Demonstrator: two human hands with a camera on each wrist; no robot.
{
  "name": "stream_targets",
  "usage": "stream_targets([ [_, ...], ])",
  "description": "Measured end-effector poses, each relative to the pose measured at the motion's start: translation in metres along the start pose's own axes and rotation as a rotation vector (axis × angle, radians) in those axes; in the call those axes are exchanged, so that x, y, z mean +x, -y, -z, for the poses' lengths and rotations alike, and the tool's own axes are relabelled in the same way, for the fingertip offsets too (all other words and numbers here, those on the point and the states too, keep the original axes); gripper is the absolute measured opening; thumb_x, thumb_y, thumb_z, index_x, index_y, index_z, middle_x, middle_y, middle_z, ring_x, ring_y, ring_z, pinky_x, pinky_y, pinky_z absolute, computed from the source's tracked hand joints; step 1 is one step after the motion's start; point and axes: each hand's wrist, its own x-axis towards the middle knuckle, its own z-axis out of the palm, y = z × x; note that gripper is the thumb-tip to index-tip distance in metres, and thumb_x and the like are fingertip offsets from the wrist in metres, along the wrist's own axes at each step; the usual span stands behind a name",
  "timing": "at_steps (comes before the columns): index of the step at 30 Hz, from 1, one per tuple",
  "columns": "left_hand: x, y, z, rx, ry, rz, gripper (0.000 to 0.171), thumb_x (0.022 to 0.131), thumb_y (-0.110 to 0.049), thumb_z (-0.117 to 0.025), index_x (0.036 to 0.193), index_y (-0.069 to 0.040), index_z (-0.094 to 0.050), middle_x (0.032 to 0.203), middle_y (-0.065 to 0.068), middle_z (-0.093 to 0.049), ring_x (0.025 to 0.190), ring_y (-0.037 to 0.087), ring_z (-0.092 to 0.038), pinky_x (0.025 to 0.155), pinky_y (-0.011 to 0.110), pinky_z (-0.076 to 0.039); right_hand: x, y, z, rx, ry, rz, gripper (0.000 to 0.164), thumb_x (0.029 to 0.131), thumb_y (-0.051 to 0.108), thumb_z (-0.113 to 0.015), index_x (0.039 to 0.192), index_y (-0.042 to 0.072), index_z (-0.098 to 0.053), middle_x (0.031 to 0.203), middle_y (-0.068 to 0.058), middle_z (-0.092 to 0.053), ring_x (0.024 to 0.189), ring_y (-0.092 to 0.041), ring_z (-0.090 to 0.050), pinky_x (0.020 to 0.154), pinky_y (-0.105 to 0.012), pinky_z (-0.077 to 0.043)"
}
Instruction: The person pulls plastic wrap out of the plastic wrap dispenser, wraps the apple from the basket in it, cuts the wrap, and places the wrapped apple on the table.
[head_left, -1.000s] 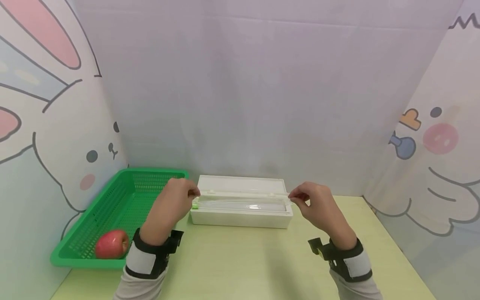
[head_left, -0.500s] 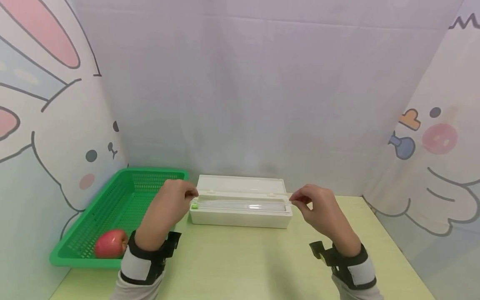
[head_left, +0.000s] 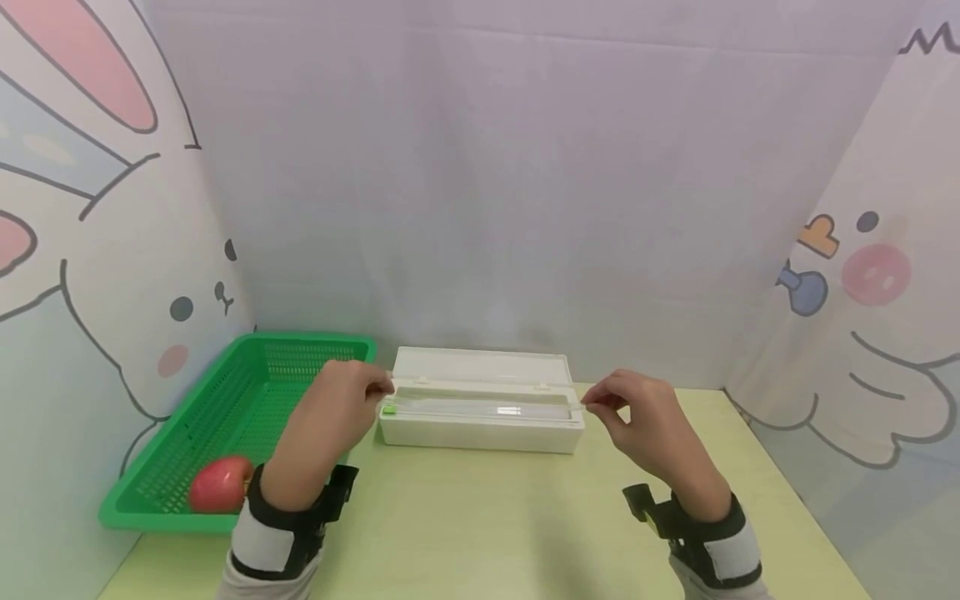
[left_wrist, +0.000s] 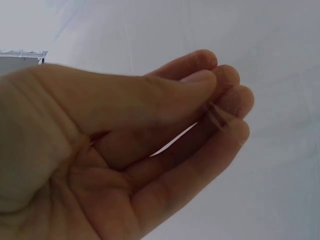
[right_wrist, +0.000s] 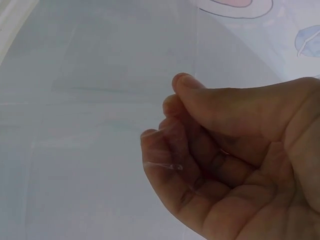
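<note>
A white cling film dispenser (head_left: 480,435) stands at the back of the table with its lid (head_left: 480,364) tipped back. Clear cling film (head_left: 510,410) stretches across its opening, showing a bright reflection. At the dispenser's left end, my left hand (head_left: 341,408) pinches the film between thumb and fingers. My right hand (head_left: 637,412) pinches the opposite corner at the right end. A green slide cutter (head_left: 388,410) sits at the left of the front rim. Thin folds of film (left_wrist: 220,119) cross the fingers in the left wrist view; the right wrist view shows film (right_wrist: 162,165) over the fingers.
A green plastic basket (head_left: 172,523) stands on the left, holding a red apple (head_left: 220,485) near its front. Pale yellow-green tabletop (head_left: 465,517) lies in front of the dispenser. A grey-white curtain (head_left: 480,208) hangs close behind, with cartoon-printed panels (head_left: 870,367) at both sides.
Both hands have moved slightly apart and towards me, still pinching the film. The film now lies flatter and smoother over the opening. Dispenser, basket and apple have stayed in place.
</note>
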Motion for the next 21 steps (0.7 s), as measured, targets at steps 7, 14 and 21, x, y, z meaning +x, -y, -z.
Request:
stream_targets([
  [7, -0.005, -0.001, 0.002, -0.013, -0.018, -0.01, 0.019, 0.086, 0.007, -0.058, 0.09, -0.001, -0.075, 0.091, 0.013, -0.074, 0.085, 0.026, -0.068, 0.075, 0.039, -0.058, -0.002, 0.001, 0.003, -0.009, 0.001, -0.003, 0.02, 0.071, -0.007, -0.076, 0.078, 0.01, -0.07, 0.075, 0.004, -0.067, 0.065, -0.007, -0.064, 0.061, -0.021, -0.054],
  [14, -0.007, -0.001, 0.005, -0.01, -0.003, -0.002, 0.019, 0.087, 0.007, -0.059, 0.091, -0.001, -0.075, 0.092, 0.013, -0.074, 0.085, 0.025, -0.068, 0.075, 0.038, -0.058, -0.004, 0.003, 0.004, -0.004, 0.001, 0.002, 0.019, 0.072, -0.007, -0.076, 0.078, 0.01, -0.07, 0.075, 0.004, -0.066, 0.065, -0.006, -0.063, 0.061, -0.021, -0.054],
  [21, -0.013, 0.0, 0.006, -0.02, -0.01, -0.018, 0.017, 0.086, 0.006, -0.06, 0.09, -0.002, -0.075, 0.09, 0.011, -0.075, 0.084, 0.024, -0.068, 0.074, 0.038, -0.058, -0.008, 0.009, 0.006, 0.001, -0.007, 0.021, 0.022, 0.07, -0.008, -0.076, 0.078, 0.011, -0.07, 0.074, 0.006, -0.065, 0.065, -0.004, -0.062, 0.061, -0.02, -0.054],
])
